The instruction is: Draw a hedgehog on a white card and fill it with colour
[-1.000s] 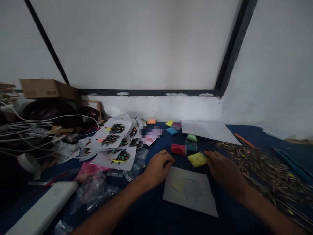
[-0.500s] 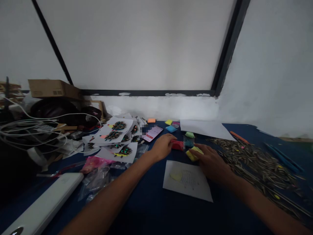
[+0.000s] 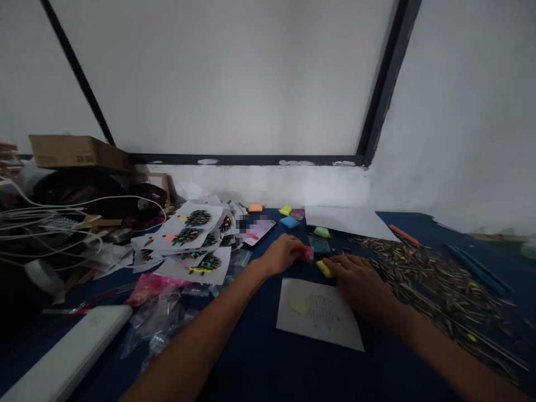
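My left hand (image 3: 285, 254) has its fingers curled onto a small red packet (image 3: 309, 254), mostly covered by them. To its right, my right hand (image 3: 355, 279) grips a soft yellow lump (image 3: 324, 268) that looks like modelling clay, its fingers lying over the right part. Just below both hands lies a white paper card (image 3: 319, 321) with a pencilled hedgehog-like outline; a pale yellow layer fills its head area. Beyond the hands are a dark teal packet (image 3: 319, 245) and a light green packet (image 3: 321, 231).
Striped seeds (image 3: 419, 273) are spread over the right side. At the left lie finished seed pictures (image 3: 190, 234), a phone (image 3: 259, 231), plastic bags (image 3: 154, 312) and a long white device (image 3: 71, 357). Blue (image 3: 288, 222) and orange (image 3: 255, 207) packets sit near the wall, beside a blank sheet (image 3: 349, 219).
My left hand has moved slightly right over the red packet and now hides more of it. My right hand covers more of the yellow lump. The view has shifted a little.
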Demonstrator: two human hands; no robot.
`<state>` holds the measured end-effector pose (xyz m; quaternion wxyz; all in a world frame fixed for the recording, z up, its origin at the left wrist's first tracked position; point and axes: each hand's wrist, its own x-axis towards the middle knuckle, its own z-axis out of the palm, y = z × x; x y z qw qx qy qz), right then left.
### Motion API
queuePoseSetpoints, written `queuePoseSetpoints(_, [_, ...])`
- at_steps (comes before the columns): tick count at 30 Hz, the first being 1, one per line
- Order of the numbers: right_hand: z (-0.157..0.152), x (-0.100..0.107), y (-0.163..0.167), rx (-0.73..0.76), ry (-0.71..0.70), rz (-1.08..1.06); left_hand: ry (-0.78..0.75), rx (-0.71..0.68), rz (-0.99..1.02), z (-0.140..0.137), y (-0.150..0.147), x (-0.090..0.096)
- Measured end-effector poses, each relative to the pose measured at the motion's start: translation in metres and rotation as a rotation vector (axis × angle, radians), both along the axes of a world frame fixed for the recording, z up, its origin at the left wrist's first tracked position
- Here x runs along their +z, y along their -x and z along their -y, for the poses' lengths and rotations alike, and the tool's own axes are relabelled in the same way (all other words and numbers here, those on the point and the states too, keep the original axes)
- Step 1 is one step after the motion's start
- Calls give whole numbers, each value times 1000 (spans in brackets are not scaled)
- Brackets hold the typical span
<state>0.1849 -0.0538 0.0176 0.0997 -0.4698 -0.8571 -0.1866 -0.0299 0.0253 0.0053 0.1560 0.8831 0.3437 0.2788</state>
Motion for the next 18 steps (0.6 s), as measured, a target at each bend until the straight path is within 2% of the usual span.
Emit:
queuePoseSetpoints(5, [-3, -5, -2, -25, -47, -48, 53, 56, 52, -2, 5, 11])
queuePoseSetpoints(8, [-2, -2, -2, 15, -68, -171, 150, 163, 320, -2, 5, 29])
queuePoseSetpoints(11, [7, 7, 11, 102, -14, -464, 206, 160, 618, 1, -5, 52])
queuePoseSetpoints(13, [20, 15, 31, 181, 166, -718, 212, 88, 781, 4, -16, 68])
queuePoseSetpoints(15, [35, 24, 59, 264, 509, -923, 217, 29, 897, 8, -26, 84])
queuePoseSetpoints(18, [56, 33, 107, 391, 974, -1135, 262, -5, 968, 12, -38, 105])
